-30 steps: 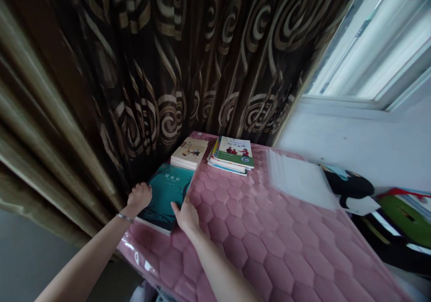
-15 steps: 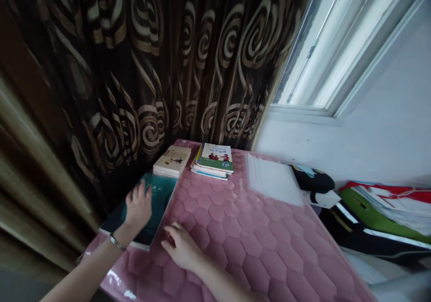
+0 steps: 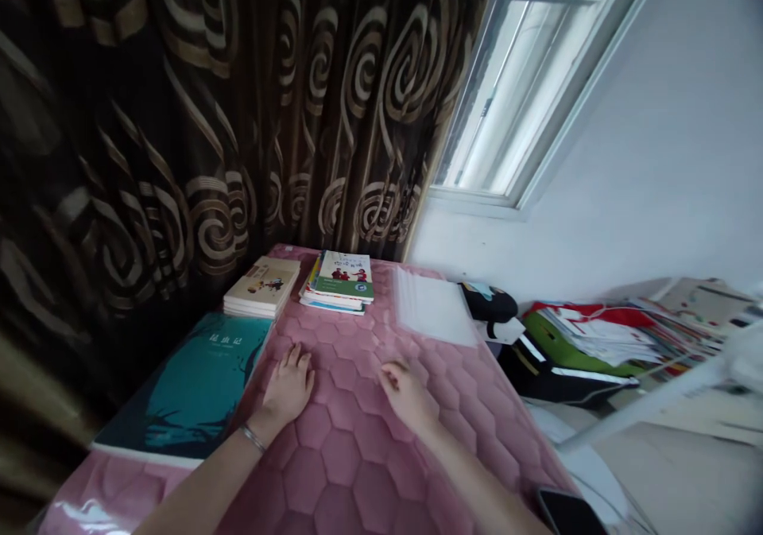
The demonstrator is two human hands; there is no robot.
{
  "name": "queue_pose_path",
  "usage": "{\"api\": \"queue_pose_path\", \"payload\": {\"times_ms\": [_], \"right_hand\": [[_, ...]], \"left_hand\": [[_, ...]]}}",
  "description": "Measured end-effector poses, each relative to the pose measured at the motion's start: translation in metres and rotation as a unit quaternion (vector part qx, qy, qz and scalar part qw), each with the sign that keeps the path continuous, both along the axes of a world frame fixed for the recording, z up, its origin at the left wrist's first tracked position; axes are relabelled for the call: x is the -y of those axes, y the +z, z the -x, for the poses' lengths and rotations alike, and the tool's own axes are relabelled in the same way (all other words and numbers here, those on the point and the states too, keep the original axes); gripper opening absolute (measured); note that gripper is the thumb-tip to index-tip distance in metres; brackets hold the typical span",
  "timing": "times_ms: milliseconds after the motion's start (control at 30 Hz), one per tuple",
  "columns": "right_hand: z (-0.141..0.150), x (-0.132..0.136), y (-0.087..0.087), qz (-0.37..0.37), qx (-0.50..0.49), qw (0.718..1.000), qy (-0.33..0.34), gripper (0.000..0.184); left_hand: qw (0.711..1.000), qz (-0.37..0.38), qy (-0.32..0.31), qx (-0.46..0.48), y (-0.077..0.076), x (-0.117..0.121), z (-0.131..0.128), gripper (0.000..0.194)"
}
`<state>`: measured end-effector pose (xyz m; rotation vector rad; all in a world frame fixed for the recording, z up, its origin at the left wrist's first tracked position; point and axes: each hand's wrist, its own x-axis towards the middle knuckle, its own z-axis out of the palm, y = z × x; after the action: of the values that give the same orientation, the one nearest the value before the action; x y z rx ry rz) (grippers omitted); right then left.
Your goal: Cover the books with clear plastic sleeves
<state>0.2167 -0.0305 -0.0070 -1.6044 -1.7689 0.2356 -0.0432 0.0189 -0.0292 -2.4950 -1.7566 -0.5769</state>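
My left hand hovers over or rests on the pink hexagon-patterned table cover, fingers stretched out and holding nothing. A metal bracelet circles that wrist. To its left lies a large teal book with white characters on the cover. My right hand is above the cover's middle, fingers curled in, with nothing visible in them. Beyond it lies a stack of translucent white plastic sheets. Farther back sit a pile of beige books and a pile of books with a green-and-white one on top.
A dark patterned curtain hangs behind the table, near a window. On the right are a black case, a green bag with papers and a white pole. A phone lies at the table's right edge.
My left hand has come off the teal book and moved right over the pink cover. My right hand has moved right, its fingers curling in. The camera view has turned right.
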Motion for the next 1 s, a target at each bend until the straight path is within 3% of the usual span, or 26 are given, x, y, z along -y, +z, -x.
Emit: {"api": "queue_pose_path", "payload": {"times_ms": [100,167,333,500,833,900,1000], "right_hand": [[-0.046,-0.033,0.007,0.011,0.083,0.984,-0.158,0.02],[-0.07,-0.053,0.01,0.013,0.095,0.973,-0.211,0.024],[-0.098,-0.093,0.008,0.041,0.107,0.95,-0.289,0.04],[-0.103,-0.112,0.004,0.094,0.128,0.938,-0.308,0.053],[-0.118,-0.107,0.025,0.124,0.199,0.932,-0.277,0.039],[-0.114,-0.095,0.032,0.102,0.204,0.932,-0.281,0.039],[-0.098,-0.059,0.038,0.012,0.198,0.947,-0.252,0.04]], "left_hand": [[1.0,-0.005,-0.01,0.019,-0.001,0.0,0.002,0.039],[0.999,-0.002,-0.013,0.03,0.001,0.001,0.003,0.039],[0.999,0.016,-0.008,0.041,0.006,0.003,0.002,0.039],[0.999,0.023,-0.001,0.045,0.008,0.005,0.001,0.039],[0.998,0.041,0.0,0.042,0.016,0.007,0.0,0.04],[0.998,0.037,0.0,0.042,0.015,0.007,0.0,0.04],[0.998,0.024,-0.004,0.049,0.013,0.006,0.001,0.038]]}}
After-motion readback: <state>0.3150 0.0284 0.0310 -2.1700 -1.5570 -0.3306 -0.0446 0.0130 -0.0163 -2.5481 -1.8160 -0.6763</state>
